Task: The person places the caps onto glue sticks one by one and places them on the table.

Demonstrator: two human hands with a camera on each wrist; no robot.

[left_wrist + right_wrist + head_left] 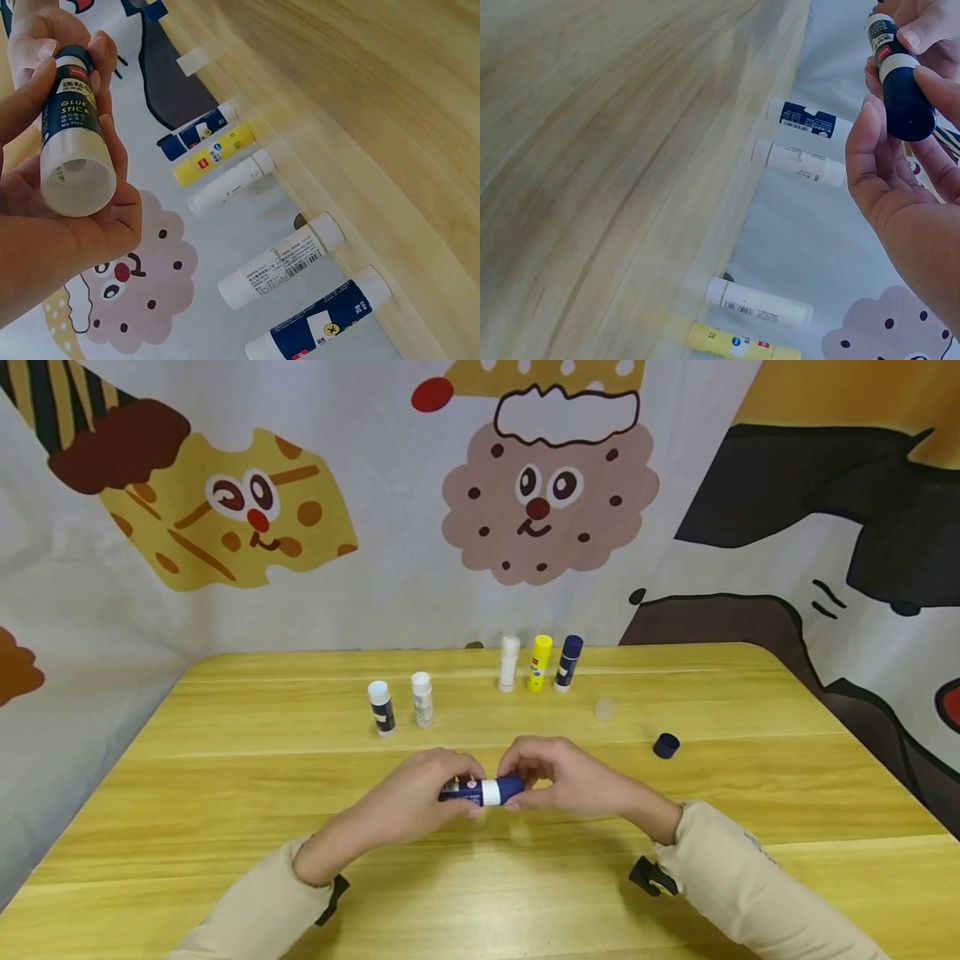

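Above the table, both hands meet on one dark blue glue stick (468,790), held on its side. My left hand (412,795) grips its labelled body, and the white hollow base (78,180) faces the left wrist camera. Fingers and thumb of my right hand (573,778) pinch the navy cap (908,105) at the other end. A white band (491,792) shows between body and cap. Whether the cap is fully seated, I cannot tell.
Behind the hands stand a blue-and-white glue stick (382,710) and a white one (423,700). Further right are a white (508,665), a yellow (538,664) and a navy glue stick (567,664). A translucent cap (604,708) and a loose navy cap (666,746) lie on the right.
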